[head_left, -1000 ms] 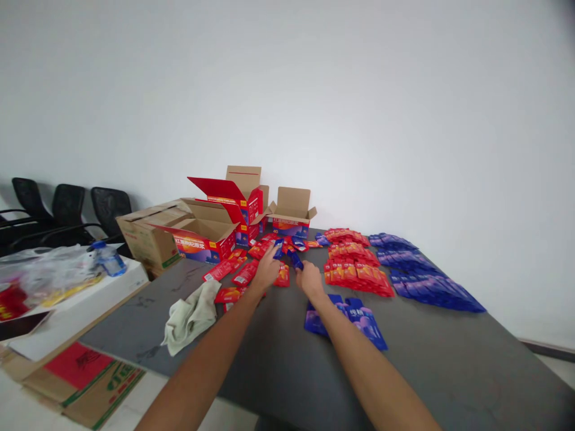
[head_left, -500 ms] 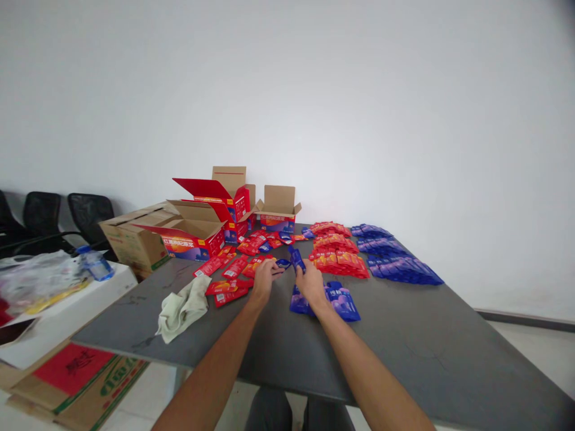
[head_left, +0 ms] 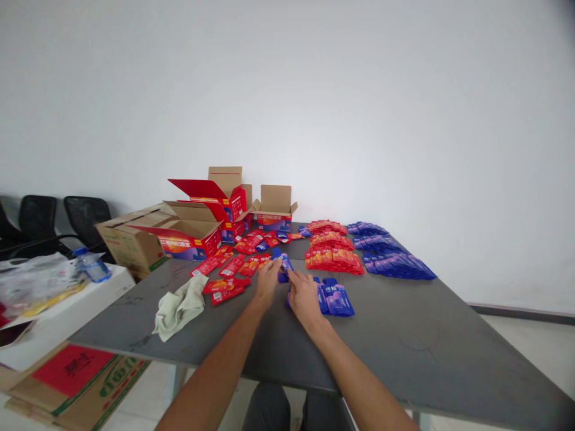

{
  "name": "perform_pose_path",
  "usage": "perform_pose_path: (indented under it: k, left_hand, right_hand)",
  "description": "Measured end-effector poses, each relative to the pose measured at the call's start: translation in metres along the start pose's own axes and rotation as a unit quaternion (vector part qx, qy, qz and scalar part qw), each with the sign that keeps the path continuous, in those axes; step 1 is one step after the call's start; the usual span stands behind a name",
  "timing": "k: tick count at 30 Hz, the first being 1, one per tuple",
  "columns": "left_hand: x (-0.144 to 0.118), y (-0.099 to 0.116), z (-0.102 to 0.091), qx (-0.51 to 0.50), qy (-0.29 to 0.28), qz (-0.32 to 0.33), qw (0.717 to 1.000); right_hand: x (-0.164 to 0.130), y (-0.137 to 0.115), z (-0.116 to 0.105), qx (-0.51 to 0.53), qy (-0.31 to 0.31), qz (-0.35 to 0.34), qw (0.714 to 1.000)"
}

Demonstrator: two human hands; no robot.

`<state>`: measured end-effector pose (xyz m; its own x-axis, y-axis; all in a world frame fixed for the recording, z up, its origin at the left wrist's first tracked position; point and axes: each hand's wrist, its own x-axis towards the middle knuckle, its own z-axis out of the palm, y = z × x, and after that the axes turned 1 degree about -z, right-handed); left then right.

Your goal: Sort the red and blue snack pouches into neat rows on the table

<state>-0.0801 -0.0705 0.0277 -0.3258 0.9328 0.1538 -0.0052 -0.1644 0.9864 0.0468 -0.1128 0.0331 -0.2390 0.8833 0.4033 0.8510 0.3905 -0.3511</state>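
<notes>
Both hands are together over the middle of the table, at blue pouches [head_left: 284, 261] printed with pale lettering. My left hand [head_left: 268, 281] is closed, pinching a pouch by its left side. My right hand [head_left: 306, 296] has its fingers bent against the right side, also gripping a blue pouch; the fingers partly hide how many are there. Beneath and beside my right hand, several blue pouches [head_left: 338, 298] lie flat in a row. Loose red pouches [head_left: 228, 293] lie scattered left of my left hand.
Overlapping rows of red pouches [head_left: 335, 261] and blue pouches [head_left: 398, 265] lie at the back right. Open red cartons [head_left: 191, 244] stand at the back left. A pale cloth [head_left: 180, 306] rests near the left edge of the grey table [head_left: 404, 359]. A bottle [head_left: 92, 266] lies on a white surface.
My hands have drawn closer together, bringing the blue pouches between them. My right hand has moved slightly down and left. The view has shifted a little.
</notes>
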Motion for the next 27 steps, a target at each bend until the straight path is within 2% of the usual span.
perform_pose_path:
  k: [3, 5, 11, 16, 20, 24, 27]
  left_hand:
    - [0.001, 0.001, 0.002, -0.051, 0.002, -0.041, 0.998]
    - [0.003, -0.002, 0.001, -0.053, 0.003, -0.044, 0.998]
    - [0.012, -0.018, -0.002, 0.036, 0.008, 0.020, 0.999]
    - [0.010, -0.026, 0.013, 0.042, -0.013, 0.039, 0.998]
    - [0.002, -0.024, 0.029, 0.028, -0.046, 0.012, 0.998]
    - [-0.001, -0.025, 0.036, 0.007, -0.085, -0.041, 0.995]
    - [-0.001, -0.032, 0.037, 0.049, -0.097, -0.032, 0.994]
  right_hand:
    - [-0.007, 0.000, 0.000, -0.010, 0.004, -0.001, 1.000]
    - [-0.012, 0.000, 0.001, -0.016, -0.003, 0.000, 1.000]
    - [-0.028, -0.004, 0.001, -0.006, -0.003, 0.023, 1.000]
    - [-0.034, -0.003, -0.004, -0.029, 0.013, 0.057, 0.998]
    - [-0.038, 0.009, -0.007, -0.054, 0.043, 0.080, 0.994]
    - [-0.043, 0.028, -0.015, -0.093, 0.068, 0.143, 0.983]
    - [-0.045, 0.042, -0.020, -0.120, 0.059, 0.193, 0.972]
